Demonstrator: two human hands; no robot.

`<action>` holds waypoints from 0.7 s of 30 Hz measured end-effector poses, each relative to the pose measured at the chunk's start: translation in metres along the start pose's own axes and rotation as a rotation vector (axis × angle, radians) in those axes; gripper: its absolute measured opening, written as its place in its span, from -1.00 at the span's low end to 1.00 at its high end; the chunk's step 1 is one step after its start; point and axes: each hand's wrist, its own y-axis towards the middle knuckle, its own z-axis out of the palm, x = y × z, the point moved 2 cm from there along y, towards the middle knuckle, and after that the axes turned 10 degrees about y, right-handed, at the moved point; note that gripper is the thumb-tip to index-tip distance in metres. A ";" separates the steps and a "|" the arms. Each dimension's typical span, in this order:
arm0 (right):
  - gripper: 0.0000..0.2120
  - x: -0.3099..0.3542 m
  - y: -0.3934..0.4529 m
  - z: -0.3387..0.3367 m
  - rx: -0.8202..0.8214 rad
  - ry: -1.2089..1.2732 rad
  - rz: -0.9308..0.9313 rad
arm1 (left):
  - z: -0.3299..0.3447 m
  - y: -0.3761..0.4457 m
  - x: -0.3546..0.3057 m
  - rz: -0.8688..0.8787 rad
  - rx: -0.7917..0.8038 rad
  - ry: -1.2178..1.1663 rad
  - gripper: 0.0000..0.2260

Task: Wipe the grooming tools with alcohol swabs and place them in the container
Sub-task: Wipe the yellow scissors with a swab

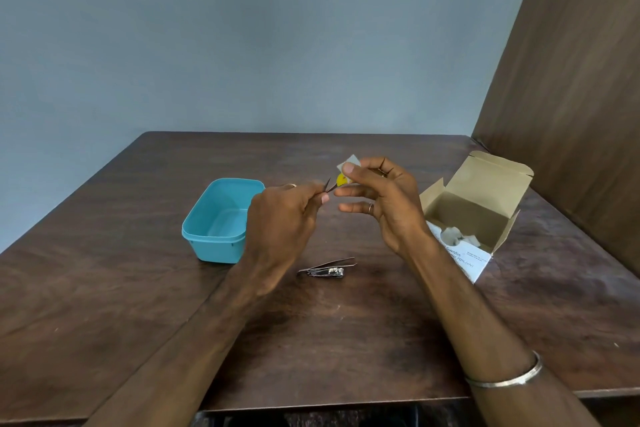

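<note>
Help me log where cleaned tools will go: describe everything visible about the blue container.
The blue container is a rectangular tub with rounded corners, looking like smooth turquoise plastic, with a thicker band round its rim. It has no lid on and stands upright on the wooden table, left of centre. What shows of its inside holds nothing. The left hand, gripping a thin metal tool, covers its right edge in the view; whether they touch cannot be told.

One blue container (221,218), one swab box (474,215), one nail clipper (327,272), two tweezers (329,264), two hands (280,215).
</note>
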 end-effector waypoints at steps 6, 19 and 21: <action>-0.74 -0.002 0.001 0.003 -0.046 -0.105 -0.063 | -0.003 -0.002 -0.002 0.056 -0.031 0.144 -0.90; -0.79 0.002 0.002 -0.007 0.271 -0.174 0.363 | -0.013 0.002 0.006 0.251 -0.191 0.233 -0.74; -0.81 0.000 0.000 -0.006 0.318 -0.190 0.424 | -0.015 0.003 0.010 0.312 -0.209 0.214 -0.76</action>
